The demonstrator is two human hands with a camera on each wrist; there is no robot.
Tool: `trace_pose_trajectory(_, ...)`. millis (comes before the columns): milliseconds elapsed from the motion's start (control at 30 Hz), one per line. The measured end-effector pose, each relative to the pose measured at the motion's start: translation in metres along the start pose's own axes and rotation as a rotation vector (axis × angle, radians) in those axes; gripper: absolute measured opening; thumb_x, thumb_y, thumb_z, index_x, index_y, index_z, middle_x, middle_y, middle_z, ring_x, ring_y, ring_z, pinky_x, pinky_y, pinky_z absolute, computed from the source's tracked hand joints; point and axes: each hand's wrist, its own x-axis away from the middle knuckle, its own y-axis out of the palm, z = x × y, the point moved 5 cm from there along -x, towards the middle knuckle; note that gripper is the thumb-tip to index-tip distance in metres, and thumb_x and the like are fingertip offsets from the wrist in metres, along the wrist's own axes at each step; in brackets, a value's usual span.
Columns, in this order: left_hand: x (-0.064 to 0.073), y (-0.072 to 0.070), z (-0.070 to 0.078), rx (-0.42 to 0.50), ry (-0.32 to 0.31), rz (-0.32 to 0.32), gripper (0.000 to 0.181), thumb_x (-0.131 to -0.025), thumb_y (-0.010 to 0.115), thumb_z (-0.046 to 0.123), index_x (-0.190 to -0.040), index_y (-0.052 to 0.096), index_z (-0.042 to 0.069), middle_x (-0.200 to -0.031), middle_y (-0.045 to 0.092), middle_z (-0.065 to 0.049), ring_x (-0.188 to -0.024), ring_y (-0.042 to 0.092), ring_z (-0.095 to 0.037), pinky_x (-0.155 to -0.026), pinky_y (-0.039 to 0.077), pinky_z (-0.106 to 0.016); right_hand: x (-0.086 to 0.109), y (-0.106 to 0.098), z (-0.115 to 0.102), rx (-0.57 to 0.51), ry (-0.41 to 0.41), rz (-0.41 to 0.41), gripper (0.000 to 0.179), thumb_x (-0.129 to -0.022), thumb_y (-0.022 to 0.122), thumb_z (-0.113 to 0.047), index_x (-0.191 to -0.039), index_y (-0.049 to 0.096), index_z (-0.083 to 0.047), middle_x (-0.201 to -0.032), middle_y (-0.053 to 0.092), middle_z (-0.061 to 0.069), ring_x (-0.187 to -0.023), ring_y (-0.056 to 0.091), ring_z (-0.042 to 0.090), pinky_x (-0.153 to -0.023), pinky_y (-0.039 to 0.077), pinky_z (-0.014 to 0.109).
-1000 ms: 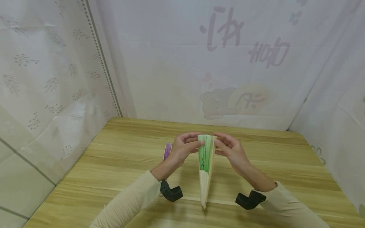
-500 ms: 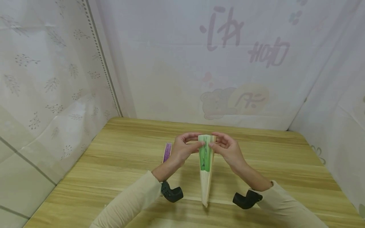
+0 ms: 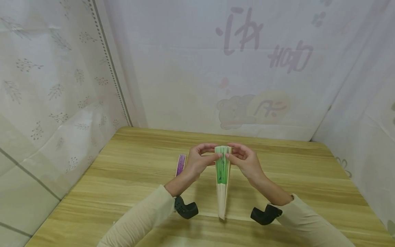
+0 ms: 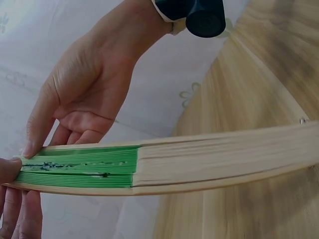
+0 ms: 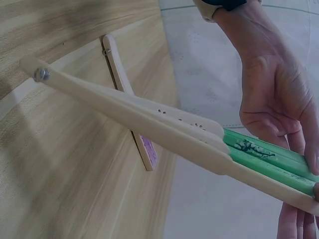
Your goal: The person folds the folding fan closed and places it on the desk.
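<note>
A green folding fan with pale wooden ribs stands nearly folded between both hands, its pivot end pointing toward me. My left hand pinches the left guard near the top, thumb on the near face. On the other side, my right hand grips the right guard the same way. The left wrist view shows the green pleats stacked closely between the two guards. In the right wrist view, a metal rivet joins the ribs, and a slight gap shows between some of them.
A folded purple fan lies on the wooden table, partly hidden behind my left forearm. A pale printed curtain hangs behind the table, with others at both sides. Black wrist cameras sit on both wrists.
My right hand has moved slightly left, and its thumb has come onto the green face. The fan has narrowed, its pleats drawn together. My left hand has barely moved.
</note>
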Motion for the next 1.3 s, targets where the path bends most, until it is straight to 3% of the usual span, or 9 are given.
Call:
trace_pose_trajectory(233,0.0006,0.0025,0.0014,0.007,-0.006,-0.008,0.03,-0.073,0.069,0.001,-0.102,0.061,-0.003,-0.088,0.064,-0.009,-0.067,0.063,-0.016,-0.067,0.052,-0.046,0.0004,0.0024,-0.0006,-0.07,-0.019,-0.045,0.039,-0.082,0.059,0.001,-0.119,0.047,0.009,-0.09,0.061,0.002,-0.079,0.061,0.013,-0.069,0.053,0.029)
trace_pose_trajectory(567,0.0006,0.0018,0.0011,-0.038,-0.036,-0.049,0.033,-0.074,0.07,0.007,-0.105,0.061,0.001,-0.095,0.063,-0.009,-0.073,0.063,-0.016,-0.062,0.052,-0.029,0.0006,-0.0005,0.0019,-0.115,0.013,-0.086,0.042,-0.084,0.059,-0.002,-0.121,0.044,0.01,-0.094,0.063,0.002,-0.084,0.061,0.015,-0.071,0.052,0.032)
trace_pose_trajectory(767,0.0005,0.001,0.0006,-0.048,-0.046,-0.066,0.033,-0.075,0.069,0.007,-0.106,0.06,0.002,-0.097,0.062,-0.009,-0.076,0.062,-0.017,-0.068,0.051,-0.029,0.0005,-0.0002,0.0017,-0.123,0.007,-0.1,0.044,-0.084,0.058,-0.002,-0.122,0.041,0.012,-0.095,0.063,0.002,-0.086,0.06,0.016,-0.072,0.052,0.032)
trace_pose_trajectory(1000,-0.0002,0.0014,0.0007,-0.032,-0.044,-0.072,0.033,-0.075,0.068,0.005,-0.107,0.059,0.001,-0.097,0.062,-0.009,-0.076,0.062,-0.018,-0.077,0.049,-0.043,0.0008,-0.0002,0.0018,-0.128,0.001,-0.101,0.037,-0.083,0.059,-0.001,-0.119,0.049,0.005,-0.093,0.063,0.003,-0.084,0.06,0.016,-0.072,0.052,0.033)
trace_pose_trajectory(1300,-0.0055,0.0025,-0.0005,-0.052,-0.04,-0.082,0.034,-0.077,0.067,0.008,-0.109,0.058,0.001,-0.099,0.06,-0.008,-0.075,0.062,-0.017,-0.071,0.052,-0.033,-0.0029,-0.0017,0.0048,-0.126,0.031,-0.112,0.04,-0.086,0.057,-0.006,-0.122,0.046,0.006,-0.094,0.058,0.004,-0.086,0.059,0.016,-0.075,0.051,0.034)
